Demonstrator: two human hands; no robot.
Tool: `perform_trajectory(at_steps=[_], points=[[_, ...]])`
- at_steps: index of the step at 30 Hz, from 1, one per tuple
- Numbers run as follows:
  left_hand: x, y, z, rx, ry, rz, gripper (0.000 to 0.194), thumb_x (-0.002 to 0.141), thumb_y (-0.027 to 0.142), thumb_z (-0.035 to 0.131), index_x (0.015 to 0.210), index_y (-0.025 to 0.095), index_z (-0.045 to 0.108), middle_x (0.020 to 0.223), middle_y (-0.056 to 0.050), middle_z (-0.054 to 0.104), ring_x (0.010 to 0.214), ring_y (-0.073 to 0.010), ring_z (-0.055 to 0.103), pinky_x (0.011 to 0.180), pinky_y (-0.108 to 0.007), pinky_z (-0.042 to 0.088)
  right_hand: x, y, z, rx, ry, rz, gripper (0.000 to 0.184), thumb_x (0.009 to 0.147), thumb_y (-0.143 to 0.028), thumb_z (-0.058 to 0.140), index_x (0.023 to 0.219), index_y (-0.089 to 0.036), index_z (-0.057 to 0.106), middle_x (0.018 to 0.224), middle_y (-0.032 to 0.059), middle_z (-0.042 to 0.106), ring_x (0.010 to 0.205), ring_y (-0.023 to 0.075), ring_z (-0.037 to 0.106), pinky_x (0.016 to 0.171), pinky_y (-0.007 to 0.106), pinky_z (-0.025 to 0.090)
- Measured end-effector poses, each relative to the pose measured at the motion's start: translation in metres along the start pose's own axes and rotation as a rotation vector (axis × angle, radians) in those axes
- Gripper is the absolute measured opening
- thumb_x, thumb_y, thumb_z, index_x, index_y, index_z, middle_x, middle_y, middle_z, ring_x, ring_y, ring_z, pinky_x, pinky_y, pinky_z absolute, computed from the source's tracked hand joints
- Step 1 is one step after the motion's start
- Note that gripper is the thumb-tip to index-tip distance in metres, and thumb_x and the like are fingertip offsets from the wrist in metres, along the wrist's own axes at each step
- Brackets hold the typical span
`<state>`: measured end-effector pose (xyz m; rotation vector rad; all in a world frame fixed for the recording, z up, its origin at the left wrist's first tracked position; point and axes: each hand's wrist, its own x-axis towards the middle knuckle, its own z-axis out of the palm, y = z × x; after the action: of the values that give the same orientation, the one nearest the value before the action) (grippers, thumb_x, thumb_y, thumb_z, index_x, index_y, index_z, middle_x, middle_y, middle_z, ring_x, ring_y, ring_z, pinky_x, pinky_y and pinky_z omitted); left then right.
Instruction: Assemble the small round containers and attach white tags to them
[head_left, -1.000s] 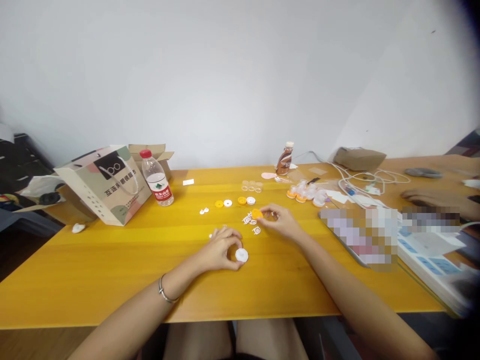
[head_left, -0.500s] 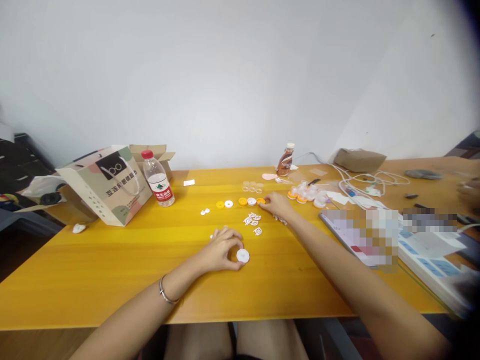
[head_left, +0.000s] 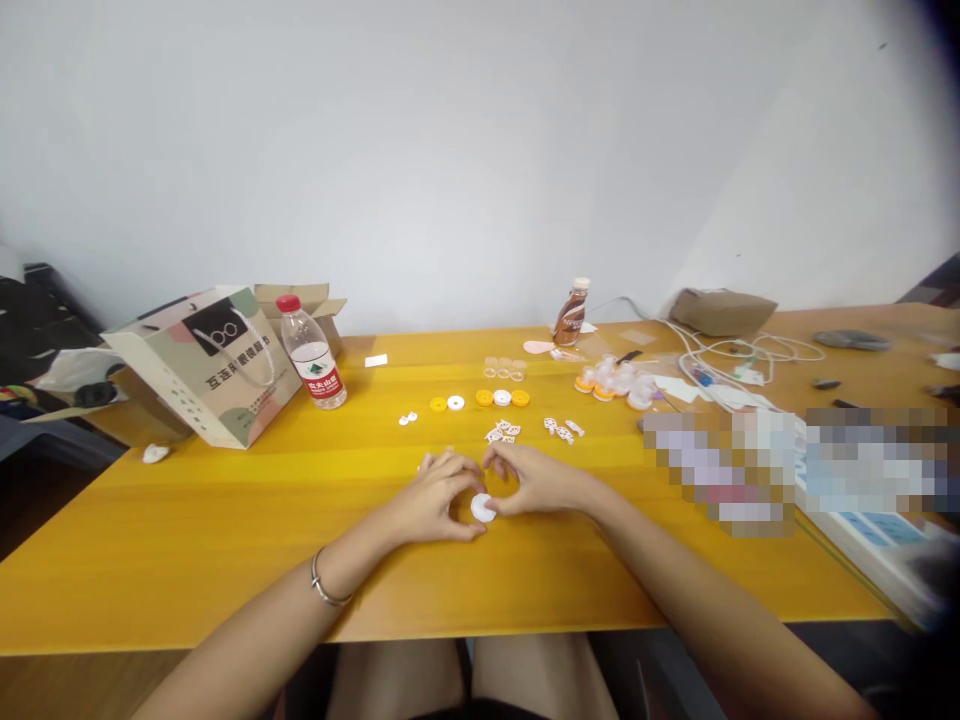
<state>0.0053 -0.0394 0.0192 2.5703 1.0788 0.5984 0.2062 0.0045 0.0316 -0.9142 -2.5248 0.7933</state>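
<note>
A small round white disc (head_left: 482, 508) lies at the front middle of the table, in the curve of my left hand (head_left: 439, 497). The left thumb and fingers close around its edge. From the right, my right hand (head_left: 536, 478) has come in: its thumb touches the disc, while the index finger arches above with a gap between. Just beyond are small white openwork pieces (head_left: 501, 433), partly behind the right fingers. Farther back stand a row of yellow and white rings (head_left: 502, 398) and another yellow ring (head_left: 437, 404) beside a white ring (head_left: 455, 403).
Clear rings (head_left: 505, 369) and capped clear cups (head_left: 619, 380) sit behind. More openwork pieces (head_left: 562, 431) lie to the right. A water bottle (head_left: 315, 365) and paper bag (head_left: 217, 370) stand left; a brown drink bottle (head_left: 572, 313), cables (head_left: 720, 355) and a power strip (head_left: 862, 530) are right.
My right hand has left the yellow ring at the right end of the row and come back to the white disc. The ring stays in the row. My left hand has hardly moved.
</note>
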Motion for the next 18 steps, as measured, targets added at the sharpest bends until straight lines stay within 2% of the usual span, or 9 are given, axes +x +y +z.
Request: perform_trajectory(at_steps=[4, 9, 14, 18], points=[[-0.001, 0.0, -0.002, 0.007, 0.021, -0.007, 0.032, 0.068, 0.034, 0.063, 0.097, 0.023, 0.056, 0.105, -0.003, 0.054, 0.097, -0.0195, 0.046, 0.085, -0.032, 0.029, -0.006, -0.004, 0.009, 0.008, -0.066, -0.009, 0.035, 0.058, -0.031, 0.069, 0.085, -0.019, 0.051, 0.076, -0.0011, 0.051, 0.064, 0.0112, 0.045, 0.059, 0.023, 0.037], [-0.002, -0.004, -0.001, 0.071, 0.032, 0.029, 0.014, 0.078, 0.027, 0.054, 0.09, 0.024, 0.061, 0.103, -0.003, 0.054, 0.096, -0.0173, 0.047, 0.085, -0.031, 0.029, -0.004, -0.002, 0.015, 0.079, -0.092, -0.016, 0.024, 0.068, -0.028, 0.062, 0.086, -0.017, 0.051, 0.077, -0.0005, 0.051, 0.068, 0.0116, 0.046, 0.062, 0.023, 0.037], [-0.003, -0.004, 0.002, 0.156, 0.035, 0.038, 0.014, 0.081, 0.027, 0.052, 0.09, 0.026, 0.063, 0.103, -0.003, 0.054, 0.096, -0.0176, 0.046, 0.084, -0.032, 0.03, -0.003, -0.002, 0.017, 0.097, -0.11, -0.019, 0.018, 0.069, -0.026, 0.059, 0.082, -0.017, 0.05, 0.076, -0.0002, 0.052, 0.067, 0.0116, 0.047, 0.062, 0.023, 0.037], [-0.003, 0.002, 0.006, 0.18, 0.043, -0.025, 0.015, 0.084, 0.027, 0.049, 0.089, 0.023, 0.062, 0.097, -0.003, 0.055, 0.093, -0.0169, 0.047, 0.081, -0.031, 0.032, -0.002, -0.003, 0.02, 0.099, -0.093, -0.006, 0.018, 0.067, -0.022, 0.058, 0.08, -0.017, 0.047, 0.075, -0.0009, 0.052, 0.065, 0.0109, 0.047, 0.06, 0.022, 0.037]])
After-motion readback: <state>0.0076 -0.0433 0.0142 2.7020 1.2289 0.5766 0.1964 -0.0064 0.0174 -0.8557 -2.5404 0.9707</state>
